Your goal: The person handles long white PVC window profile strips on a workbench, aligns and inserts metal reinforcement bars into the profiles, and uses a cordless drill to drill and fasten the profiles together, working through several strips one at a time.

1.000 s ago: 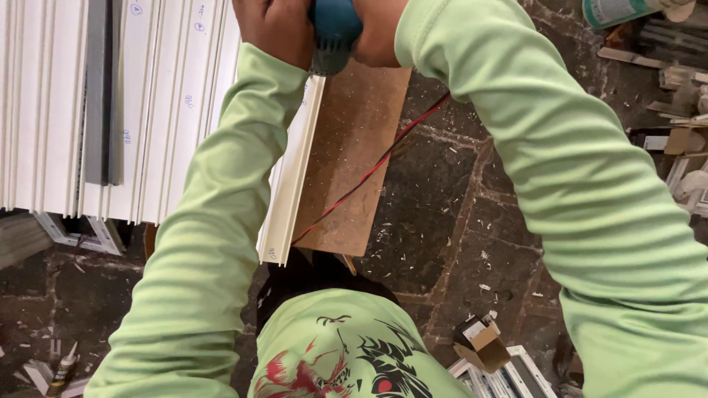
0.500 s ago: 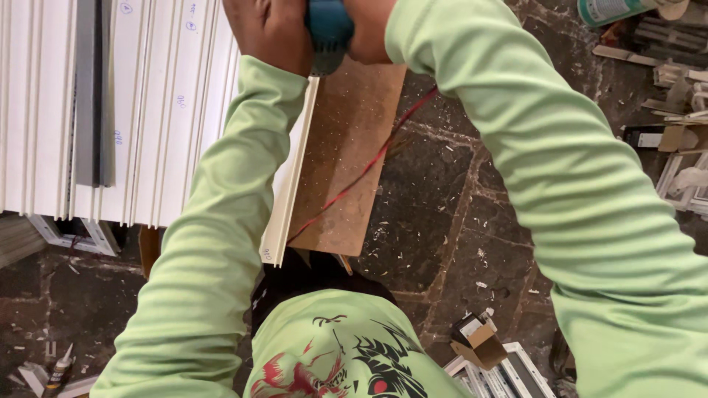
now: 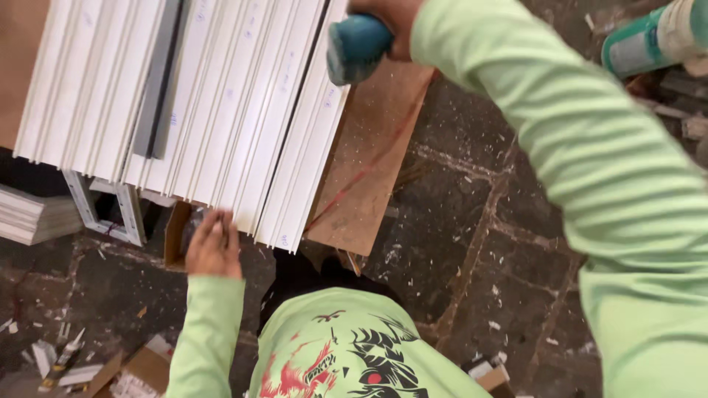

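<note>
Just beyond my left hand (image 3: 214, 247), a stack of white profiles (image 3: 221, 110) lies on a brown board (image 3: 369, 169), its long axis running away from me and tilting slightly right, the cut ends pointing back at my chest. My fingers (image 3: 220, 230) curl up against the near ends at the stack's underside; whether they grip or merely touch, I cannot tell. My right hand (image 3: 391, 26) is clenched around a teal power tool (image 3: 356, 48) held at the far right edge of the stack, above the board. I judge this a pause between passes, steadying or aligning the profiles; the next move calls for squared ends and a firm hold. A red cord (image 3: 354, 180) crosses the board; a green canister (image 3: 638, 44) lies right of my sleeve, on the littered stone floor (image 3: 472, 243)
</note>
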A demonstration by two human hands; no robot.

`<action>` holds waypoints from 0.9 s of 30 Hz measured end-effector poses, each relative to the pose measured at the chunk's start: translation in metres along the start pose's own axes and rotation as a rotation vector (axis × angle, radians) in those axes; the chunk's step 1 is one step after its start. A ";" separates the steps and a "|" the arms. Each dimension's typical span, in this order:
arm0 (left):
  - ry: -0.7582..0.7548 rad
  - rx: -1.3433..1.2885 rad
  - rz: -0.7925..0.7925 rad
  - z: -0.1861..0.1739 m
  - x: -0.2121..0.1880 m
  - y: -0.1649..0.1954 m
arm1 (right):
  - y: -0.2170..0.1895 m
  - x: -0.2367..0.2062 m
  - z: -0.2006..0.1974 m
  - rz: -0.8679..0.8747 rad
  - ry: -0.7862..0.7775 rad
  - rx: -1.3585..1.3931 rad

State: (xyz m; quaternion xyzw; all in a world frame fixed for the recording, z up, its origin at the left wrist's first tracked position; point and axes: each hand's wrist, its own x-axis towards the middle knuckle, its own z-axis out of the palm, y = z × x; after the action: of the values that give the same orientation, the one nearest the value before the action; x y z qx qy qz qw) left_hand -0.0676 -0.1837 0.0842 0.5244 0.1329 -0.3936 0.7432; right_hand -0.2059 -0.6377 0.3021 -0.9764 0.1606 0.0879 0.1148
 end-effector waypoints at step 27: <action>-0.349 -0.260 -0.198 0.125 0.052 -0.026 | -0.176 -0.259 0.141 0.595 0.700 1.144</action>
State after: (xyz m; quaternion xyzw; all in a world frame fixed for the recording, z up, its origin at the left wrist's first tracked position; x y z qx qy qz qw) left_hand -0.0792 -0.3210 0.0870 0.3329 0.1029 -0.5290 0.7738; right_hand -0.4077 -0.3643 0.2553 -0.6499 0.4669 -0.2994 0.5196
